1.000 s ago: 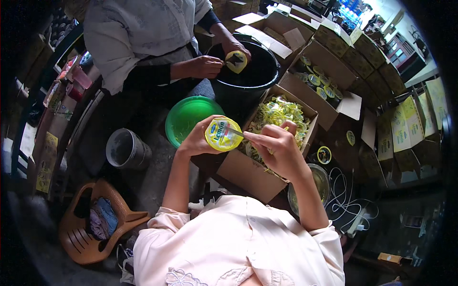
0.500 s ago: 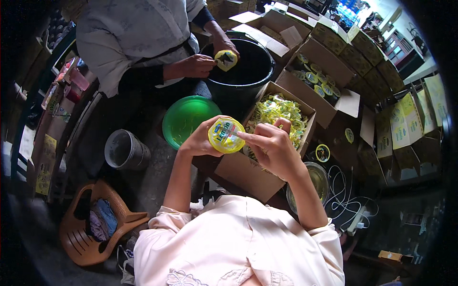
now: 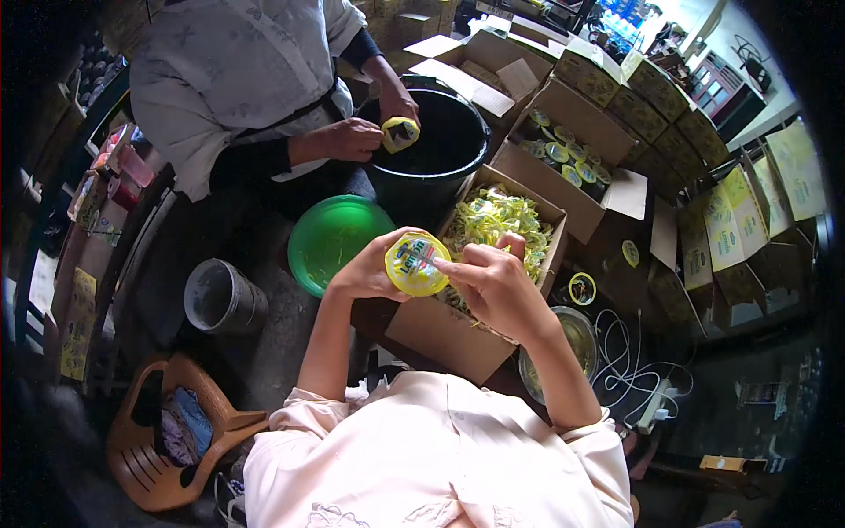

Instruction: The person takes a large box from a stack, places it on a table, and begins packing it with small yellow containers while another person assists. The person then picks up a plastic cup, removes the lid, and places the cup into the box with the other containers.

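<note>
Yellow-rimmed cup (image 3: 416, 264) sits in the left hand (image 3: 365, 267), fingers wrapped about its side, labelled lid facing up. Right hand (image 3: 498, 283) is narrow and curled, fingertips at the lid's edge; I cannot tell whether it grips anything. Just beyond, a cardboard box (image 3: 449, 340) holds heaped yellow strips (image 3: 497, 220). Behind it, a second carton (image 3: 591, 113) holds yellow-rimmed tubs (image 3: 563, 153). Green basin (image 3: 310, 257): a few thin scraps (image 3: 327, 259). Black bucket (image 3: 421, 187): contents too dark to read.
</note>
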Demonstrator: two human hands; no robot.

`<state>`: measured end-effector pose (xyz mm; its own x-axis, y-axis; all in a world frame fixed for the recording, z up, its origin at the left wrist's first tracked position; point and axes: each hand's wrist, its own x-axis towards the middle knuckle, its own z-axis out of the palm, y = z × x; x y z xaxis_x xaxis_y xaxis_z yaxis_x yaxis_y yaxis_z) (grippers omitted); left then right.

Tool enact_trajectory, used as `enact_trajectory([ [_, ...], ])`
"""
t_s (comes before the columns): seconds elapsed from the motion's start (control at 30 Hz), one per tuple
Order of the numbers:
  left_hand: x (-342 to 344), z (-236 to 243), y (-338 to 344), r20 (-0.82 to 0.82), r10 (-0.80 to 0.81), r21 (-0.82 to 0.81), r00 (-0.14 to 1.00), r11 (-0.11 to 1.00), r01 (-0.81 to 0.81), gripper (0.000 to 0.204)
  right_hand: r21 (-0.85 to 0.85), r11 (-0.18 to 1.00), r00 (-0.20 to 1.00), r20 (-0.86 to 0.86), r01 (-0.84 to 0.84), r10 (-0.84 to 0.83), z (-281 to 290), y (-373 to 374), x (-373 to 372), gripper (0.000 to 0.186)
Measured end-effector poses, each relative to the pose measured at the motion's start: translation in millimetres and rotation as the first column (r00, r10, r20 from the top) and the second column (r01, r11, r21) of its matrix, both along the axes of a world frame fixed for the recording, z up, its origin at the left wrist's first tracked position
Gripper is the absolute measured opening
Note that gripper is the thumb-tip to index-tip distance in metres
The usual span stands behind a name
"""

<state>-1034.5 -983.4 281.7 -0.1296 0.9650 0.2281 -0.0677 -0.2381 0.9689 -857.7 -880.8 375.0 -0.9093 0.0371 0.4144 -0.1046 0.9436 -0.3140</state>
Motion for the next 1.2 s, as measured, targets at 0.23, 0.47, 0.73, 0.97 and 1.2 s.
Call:
enact_trajectory([
  [0.23, 0.6, 4.1, 11.0, -0.045, -0.015, 0.039, 0.999, 0.999, 0.016, 0.074, 0.042, 0.996, 0.994, 0.078, 0.074, -0.077, 3.7, 2.1, 7.5, 0.034],
  [0.47, 0.8, -1.8, 25.4, -0.043, -0.043, 0.013, 0.998, 0.999, 0.043, 0.084, 0.098, 0.991, 0.989, 0.11, 0.092, -0.103, 8.0, 8.5, 8.0, 0.032],
  [0.73, -2.7, -2.1, 35.4, -0.014, -0.037, 0.049, 0.999, 0.998, 0.038, 0.072, 0.02, 0.995, 0.99, 0.093, 0.101, -0.102, 8.1, 25.6, 18.3, 0.028],
  [0.97, -21.4, -2.5, 53.2, 0.012, 0.153, 0.105, 0.988, 0.983, -0.154, 0.07, -0.017, 0.939, 0.935, -0.088, 0.343, -0.343, 2.3, 42.3, 38.3, 0.03],
  [1.2, -45.2, 17.4, 97.2, -0.235, 0.476, 0.222, 0.848, 0.875, -0.43, 0.052, -0.174, 0.86, 0.852, -0.145, 0.479, -0.504, -45.6, 41.2, 64.6, 0.029],
])
